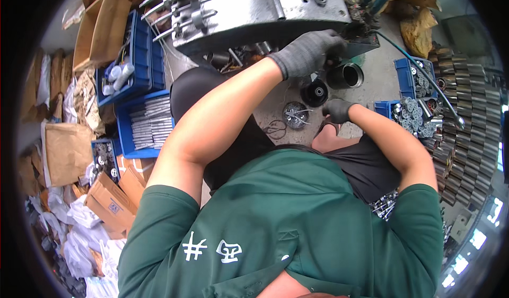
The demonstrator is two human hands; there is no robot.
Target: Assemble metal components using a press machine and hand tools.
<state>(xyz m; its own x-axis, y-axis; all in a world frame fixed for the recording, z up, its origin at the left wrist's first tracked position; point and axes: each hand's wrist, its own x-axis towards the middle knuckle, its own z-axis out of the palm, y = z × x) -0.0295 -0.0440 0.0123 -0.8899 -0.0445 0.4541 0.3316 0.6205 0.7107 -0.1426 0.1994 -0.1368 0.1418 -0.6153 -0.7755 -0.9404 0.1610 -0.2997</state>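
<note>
A dark grey knit glove covers my left hand [310, 53], which reaches to the front edge of the grey metal workbench [244, 11]. Its fingers are curled, and whatever they hold is hidden. My right hand [338, 110], gloved alike, is low beside my foot with the fingers bent inward; nothing in them can be made out. Between the hands on the floor are a black round part with a bearing-like centre [317, 91] and an open metal sleeve [347, 76]. Left of my right hand lies a round dish of small parts [295, 115], near scissors [274, 130].
Blue crates [139, 139] hold stacked metal strips and other parts at left, near cardboard boxes [112, 200]. Metal cylinders [464, 101] are piled at right, beside a blue bin [408, 80] and gear-like parts [412, 116]. A dark hose [419, 67] arcs across the right side.
</note>
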